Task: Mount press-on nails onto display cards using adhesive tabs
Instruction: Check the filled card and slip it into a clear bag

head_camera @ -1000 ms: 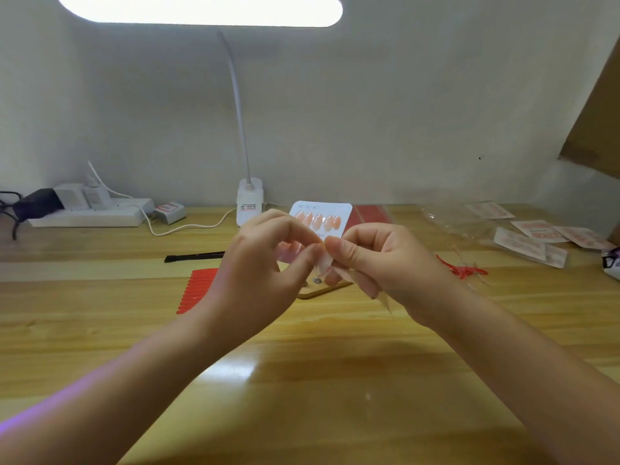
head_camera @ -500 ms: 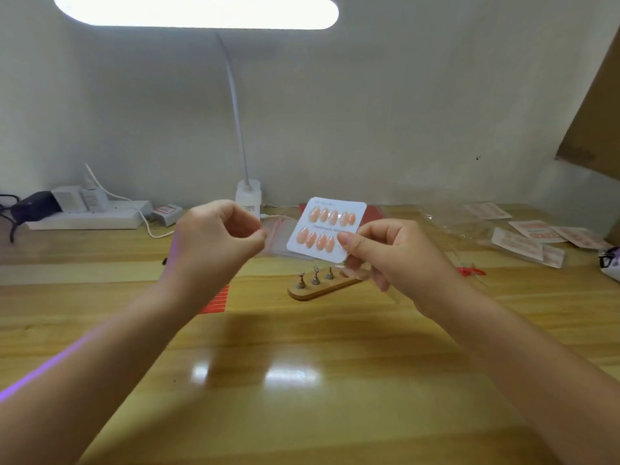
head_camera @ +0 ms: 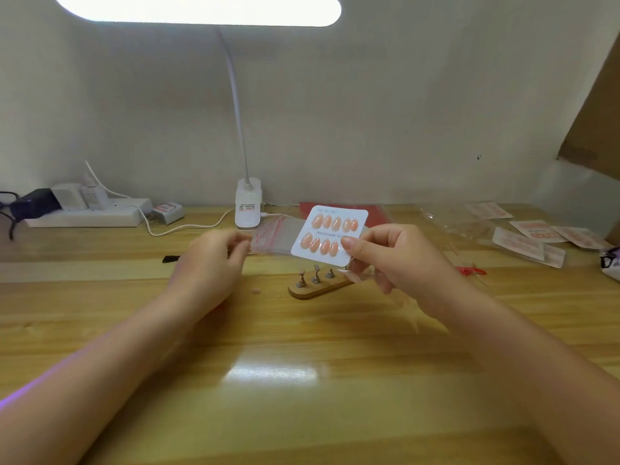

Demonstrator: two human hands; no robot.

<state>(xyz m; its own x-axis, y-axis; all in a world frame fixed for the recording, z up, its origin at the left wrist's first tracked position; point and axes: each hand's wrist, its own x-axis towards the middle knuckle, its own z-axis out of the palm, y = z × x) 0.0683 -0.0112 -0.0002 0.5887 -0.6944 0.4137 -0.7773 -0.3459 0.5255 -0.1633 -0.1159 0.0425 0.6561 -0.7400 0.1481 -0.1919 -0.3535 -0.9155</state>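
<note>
Several packets (head_camera: pixel 533 238), perhaps nail cards, on wooden desk (head_camera: pixel 302 380).

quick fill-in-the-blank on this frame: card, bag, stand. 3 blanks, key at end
The right hand holds a white card bearing two rows of ____ nails.
The left hand pinches a clear ____ with a red strip.
The wooden stand rests on the ____, below the card.

Missing: peach; bag; table

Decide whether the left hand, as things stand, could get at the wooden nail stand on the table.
Probably yes. The wooden nail stand sits uncovered just right of the left hand, with bare table between them. But that hand is pinching the clear bag, so it would likely have to let go first.
</note>
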